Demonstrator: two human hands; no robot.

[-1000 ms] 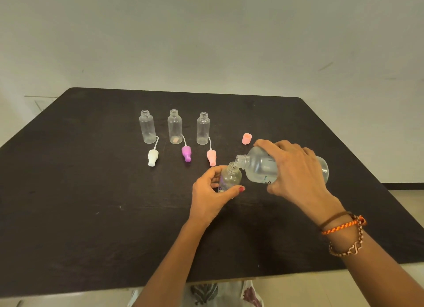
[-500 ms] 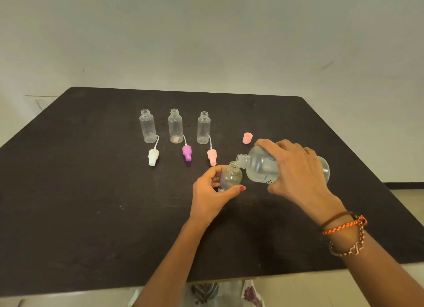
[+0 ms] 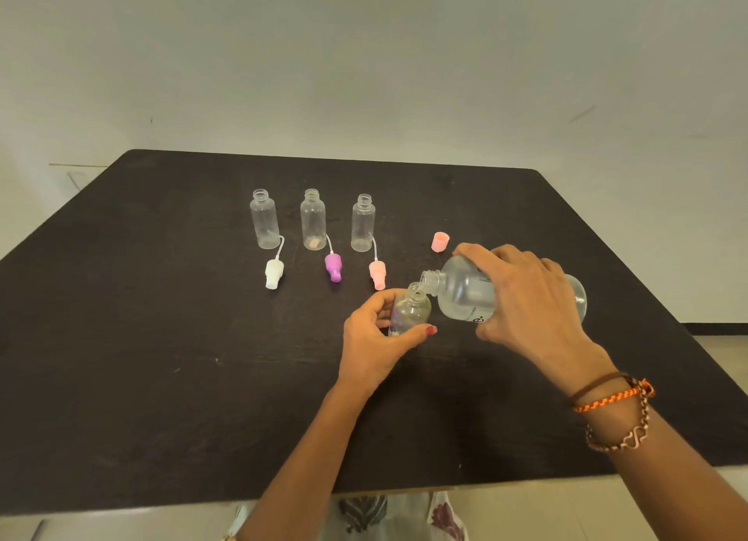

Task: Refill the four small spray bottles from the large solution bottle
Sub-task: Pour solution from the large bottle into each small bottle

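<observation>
My right hand [image 3: 526,293] grips the large clear solution bottle [image 3: 461,293], tipped nearly level with its open neck over the mouth of a small clear bottle [image 3: 411,310]. My left hand [image 3: 376,338] holds that small bottle upright on the dark table [image 3: 162,378]. Three more small uncapped bottles stand in a row behind: left [image 3: 264,225], middle [image 3: 313,221], right [image 3: 363,224]. In front of them lie their spray heads with tubes: white [image 3: 274,272], purple [image 3: 333,266], pink [image 3: 377,273].
A small pink cap [image 3: 440,242] stands on the table just behind the large bottle. Bracelets circle my right wrist [image 3: 615,411]. The table's near edge runs along the bottom, a pale wall behind.
Both hands and the two bottles keep the same pose; only the view has shifted very slightly.
</observation>
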